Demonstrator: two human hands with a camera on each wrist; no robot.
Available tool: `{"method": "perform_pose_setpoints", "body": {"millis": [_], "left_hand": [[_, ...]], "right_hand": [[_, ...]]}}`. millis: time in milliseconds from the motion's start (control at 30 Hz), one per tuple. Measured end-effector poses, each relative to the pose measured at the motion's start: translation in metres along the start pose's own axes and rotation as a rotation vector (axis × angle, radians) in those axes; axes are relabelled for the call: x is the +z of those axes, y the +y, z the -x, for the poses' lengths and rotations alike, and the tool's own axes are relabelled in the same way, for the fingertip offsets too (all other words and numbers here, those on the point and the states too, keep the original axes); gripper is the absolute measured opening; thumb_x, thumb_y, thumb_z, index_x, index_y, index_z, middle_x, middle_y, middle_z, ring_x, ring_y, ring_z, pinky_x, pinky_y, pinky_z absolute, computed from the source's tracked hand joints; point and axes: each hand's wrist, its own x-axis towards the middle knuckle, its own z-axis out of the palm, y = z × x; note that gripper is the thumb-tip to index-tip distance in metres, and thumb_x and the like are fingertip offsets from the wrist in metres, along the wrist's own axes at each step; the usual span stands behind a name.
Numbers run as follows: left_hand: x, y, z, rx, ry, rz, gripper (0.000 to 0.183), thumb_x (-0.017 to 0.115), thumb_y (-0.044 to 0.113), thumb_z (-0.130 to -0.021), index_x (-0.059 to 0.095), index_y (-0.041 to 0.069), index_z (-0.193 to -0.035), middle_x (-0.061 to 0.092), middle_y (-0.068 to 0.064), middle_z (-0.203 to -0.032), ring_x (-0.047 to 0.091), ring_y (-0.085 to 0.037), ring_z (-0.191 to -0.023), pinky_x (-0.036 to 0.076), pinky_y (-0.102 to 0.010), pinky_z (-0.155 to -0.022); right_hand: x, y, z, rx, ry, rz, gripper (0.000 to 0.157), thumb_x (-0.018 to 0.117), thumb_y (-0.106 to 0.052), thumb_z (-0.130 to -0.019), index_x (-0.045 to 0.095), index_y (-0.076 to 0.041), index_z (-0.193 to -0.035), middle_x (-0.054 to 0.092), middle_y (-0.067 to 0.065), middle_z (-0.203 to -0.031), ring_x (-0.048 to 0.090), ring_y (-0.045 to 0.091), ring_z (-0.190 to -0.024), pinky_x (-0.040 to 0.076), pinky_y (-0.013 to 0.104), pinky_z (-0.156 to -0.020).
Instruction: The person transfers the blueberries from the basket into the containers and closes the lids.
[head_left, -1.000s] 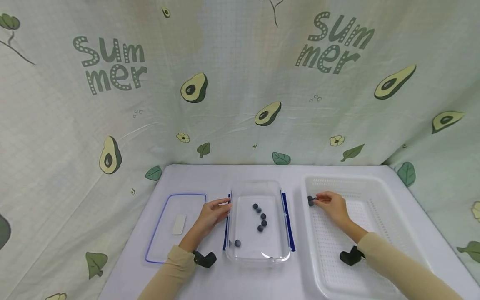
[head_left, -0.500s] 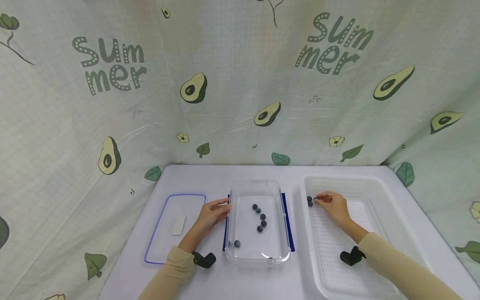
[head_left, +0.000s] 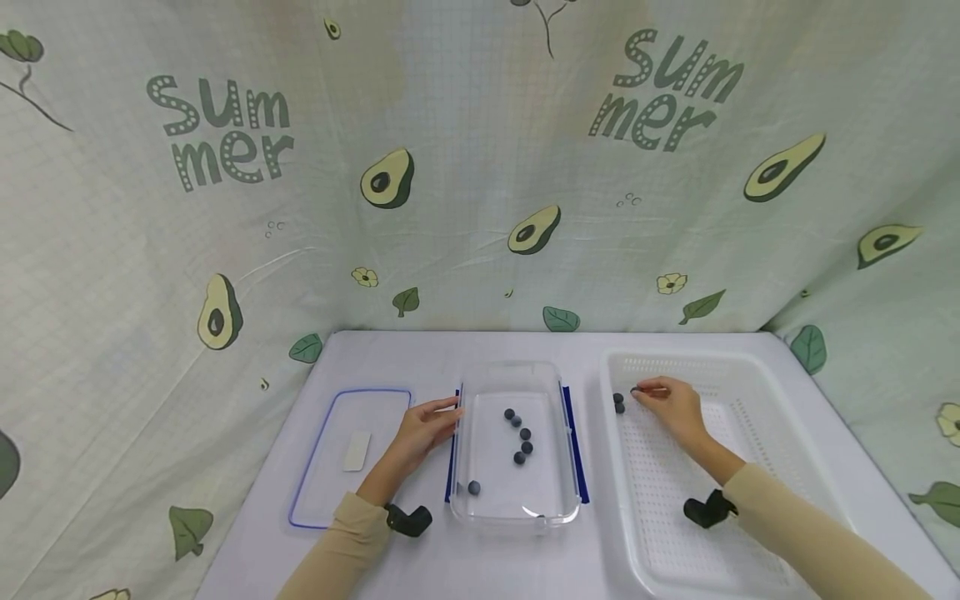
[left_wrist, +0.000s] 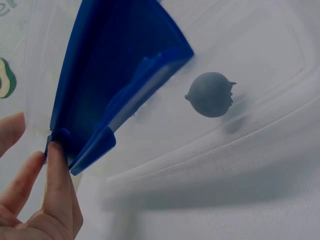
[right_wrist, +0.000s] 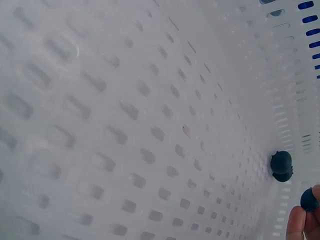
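Observation:
In the head view, my right hand (head_left: 675, 410) is over the left side of the white basket (head_left: 637, 533), a blueberry (right_wrist: 308, 200) pinched between its fingertips. Two more blueberries (head_left: 618, 403) lie close together against the basket's left wall, just left of those fingertips. My left hand (head_left: 422, 433) rests at the left side of a clear lidless container (head_left: 487, 446). Its fairly straight fingers touch the blue side latch (left_wrist: 95, 85), which hangs folded out. Several blueberries (head_left: 526, 434) are scattered on the container's floor, one (left_wrist: 211, 95) near its front left corner.
A clear lid with a blue seal (head_left: 298, 496) lies on the table left of the container, a pale rectangular piece (head_left: 357, 450) on it. Another blue latch (head_left: 576, 450) hangs on the container's right side. A printed curtain (head_left: 465, 167) stands behind the table.
My right hand has drawn the pinched blueberry slightly back and to the right, away from the two by the basket wall. The left hand and container have stayed put.

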Motion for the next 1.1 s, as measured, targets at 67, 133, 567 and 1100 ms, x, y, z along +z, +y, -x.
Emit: {"method": "perform_pose_setpoints", "body": {"millis": [67, 133, 567, 1100], "left_hand": [[0.0, -0.001, 0.0, 0.0, -0.001, 0.002, 0.045, 0.074, 0.012, -0.091, 0.061, -0.005, -0.131, 0.069, -0.01, -0.109, 0.065, -0.029, -0.11, 0.058, -0.027, -0.086], [-0.001, -0.002, 0.0, -0.002, -0.002, 0.006, 0.046, 0.075, 0.012, -0.091, 0.061, -0.005, -0.131, 0.069, -0.009, -0.109, 0.065, -0.029, -0.109, 0.058, -0.027, -0.085], [0.001, 0.0, 0.0, -0.012, 0.003, -0.002, 0.045, 0.074, 0.013, -0.092, 0.061, -0.003, -0.132, 0.068, -0.011, -0.111, 0.064, -0.03, -0.11, 0.057, -0.028, -0.089], [0.001, 0.003, 0.0, -0.021, -0.006, 0.015, 0.045, 0.074, 0.011, -0.091, 0.061, -0.004, -0.132, 0.066, -0.019, -0.114, 0.065, -0.027, -0.104, 0.058, -0.025, -0.083]], "right_hand": [[-0.002, -0.001, 0.0, 0.005, -0.007, -0.007, 0.022, 0.077, -0.006, -0.087, 0.071, 0.008, -0.103, 0.071, 0.022, -0.096, 0.069, 0.04, -0.092, 0.048, 0.007, -0.067], [-0.003, -0.001, 0.0, 0.008, -0.011, -0.008, 0.023, 0.077, -0.008, -0.088, 0.071, 0.007, -0.104, 0.071, 0.022, -0.097, 0.068, 0.04, -0.093, 0.048, 0.007, -0.068], [-0.012, -0.02, -0.003, -0.013, 0.02, -0.089, 0.022, 0.077, -0.008, -0.088, 0.072, 0.008, -0.102, 0.072, 0.023, -0.097, 0.058, -0.011, -0.078, 0.051, 0.007, -0.067], [-0.02, -0.062, -0.004, -0.005, -0.023, -0.228, 0.027, 0.076, -0.013, -0.09, 0.071, 0.007, -0.108, 0.07, 0.02, -0.103, 0.063, -0.005, -0.084, 0.054, 0.011, -0.073]]}}
